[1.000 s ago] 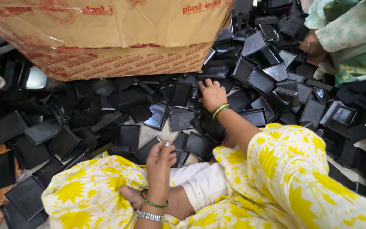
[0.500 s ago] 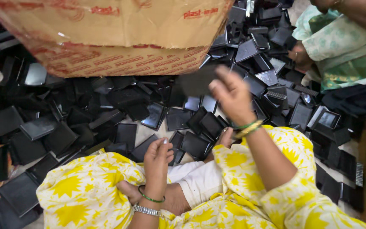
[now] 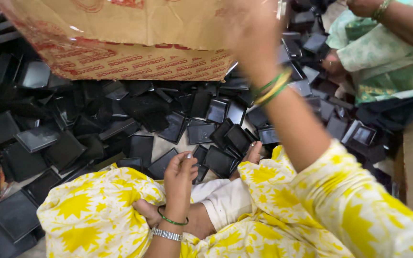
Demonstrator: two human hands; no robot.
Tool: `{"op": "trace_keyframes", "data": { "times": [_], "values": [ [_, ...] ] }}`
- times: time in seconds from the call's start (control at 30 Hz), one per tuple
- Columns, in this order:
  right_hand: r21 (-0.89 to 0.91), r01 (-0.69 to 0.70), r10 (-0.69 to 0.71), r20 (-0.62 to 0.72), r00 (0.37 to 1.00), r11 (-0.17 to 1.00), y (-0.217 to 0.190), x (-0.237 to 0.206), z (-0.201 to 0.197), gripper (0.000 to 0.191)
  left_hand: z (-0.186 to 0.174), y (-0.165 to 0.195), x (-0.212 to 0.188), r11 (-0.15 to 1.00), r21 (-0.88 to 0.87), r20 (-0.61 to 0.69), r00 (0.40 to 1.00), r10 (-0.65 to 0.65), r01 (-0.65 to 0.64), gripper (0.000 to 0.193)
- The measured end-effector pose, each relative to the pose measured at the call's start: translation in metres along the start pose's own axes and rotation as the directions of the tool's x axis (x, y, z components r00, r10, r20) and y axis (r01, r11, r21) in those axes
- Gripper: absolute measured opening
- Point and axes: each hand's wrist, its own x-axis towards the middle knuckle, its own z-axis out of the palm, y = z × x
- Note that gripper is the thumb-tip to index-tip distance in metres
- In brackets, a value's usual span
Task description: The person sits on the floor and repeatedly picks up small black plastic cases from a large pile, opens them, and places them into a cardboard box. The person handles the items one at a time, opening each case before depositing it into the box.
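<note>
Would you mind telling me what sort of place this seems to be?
Probably an informal sorting or packing workspace on the floor: a heap of small black trays covers the ground, a large cardboard box stands among them, and another seated person works alongside.

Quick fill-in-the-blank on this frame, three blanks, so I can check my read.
1. The right hand is raised in front of the ____ box.
2. The floor is littered with flat ____ trays.
3. The left hand rests over the yellow-and-____ garment.

Missing words: cardboard; black; white
</note>
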Motion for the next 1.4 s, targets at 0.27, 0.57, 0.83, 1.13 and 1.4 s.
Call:
{"op": "trace_keyframes", "data": {
  "times": [0.27,0.57,0.83,1.13,1.4],
  "values": [
    [0.065,-0.148,0.079,0.606,0.791,0.987,-0.035,-0.201,0.099,0.046,-0.003,0.001,-0.006,0.999,-0.027,0.026,0.999,-0.035,0.036,0.032],
    [0.345,-0.593,0.289,0.631,0.72,0.727,-0.07,-0.184,0.012,0.033,-0.002,0.001,-0.002,0.993,-0.057,0.063,0.993,-0.095,0.099,0.042],
    [0.063,-0.972,-0.131,0.987,0.095,-0.225,-0.1,-0.162,-0.033,0.04,-0.011,0.024,-0.006,0.915,-0.401,-0.129,0.986,-0.104,0.044,0.042],
    [-0.064,-0.686,0.599,0.55,0.581,0.725,0.066,-0.144,0.042,0.019,-0.021,0.005,0.002,0.852,-0.52,-0.022,0.996,-0.084,0.06,0.04],
    [-0.467,-0.385,0.604,0.659,0.448,0.796,0.103,-0.182,0.091,0.061,-0.015,0.025,0.002,0.729,-0.663,0.154,0.984,-0.093,0.173,0.038]
  ]
}}
